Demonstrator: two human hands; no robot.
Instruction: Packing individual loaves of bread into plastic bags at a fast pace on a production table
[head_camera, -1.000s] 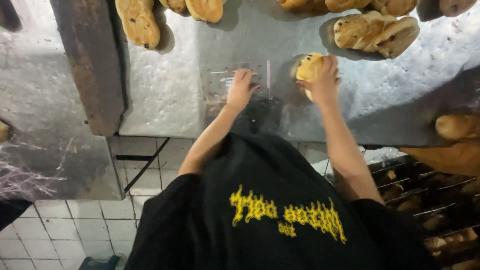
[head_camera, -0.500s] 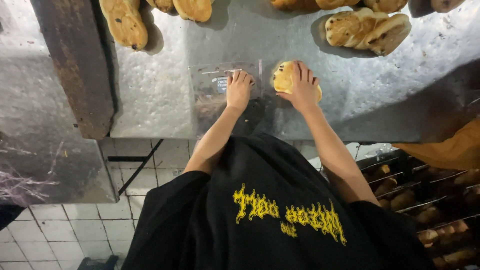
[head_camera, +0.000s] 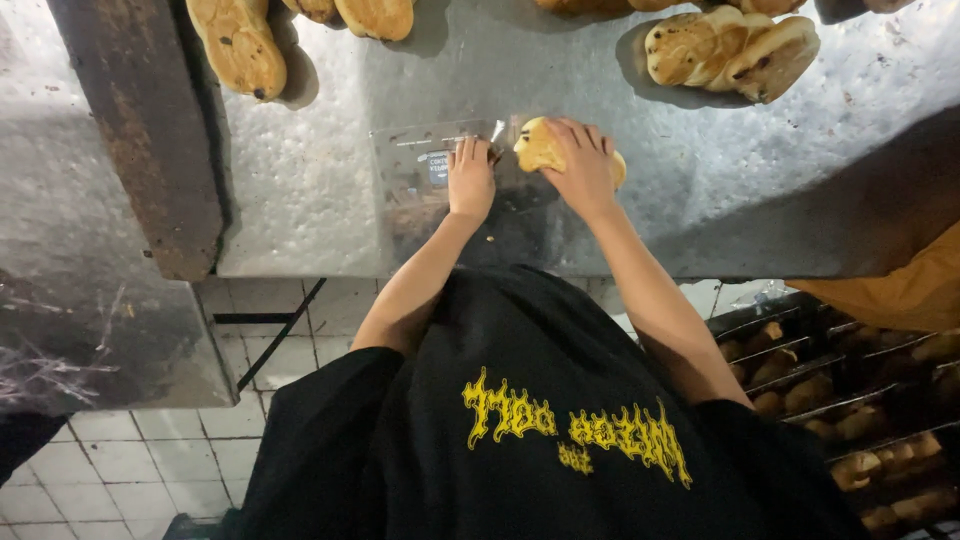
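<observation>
Bun-bagging, as we see it: our left hand (head_camera: 470, 180) lies flat, fingers together, pinning a clear plastic bag (head_camera: 425, 165) to the steel table (head_camera: 300, 190). Just right, our right hand (head_camera: 583, 165) cups a chocolate-chip bun (head_camera: 538, 148) at the bag's mouth.

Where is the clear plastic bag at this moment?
In the head view, the clear plastic bag lies flat on the metal table, under the left hand, beside the bun.

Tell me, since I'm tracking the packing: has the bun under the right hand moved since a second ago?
Yes. The bun under the right hand has slid leftward across the metal table, up to the clear bag that the left hand pins down.
</observation>
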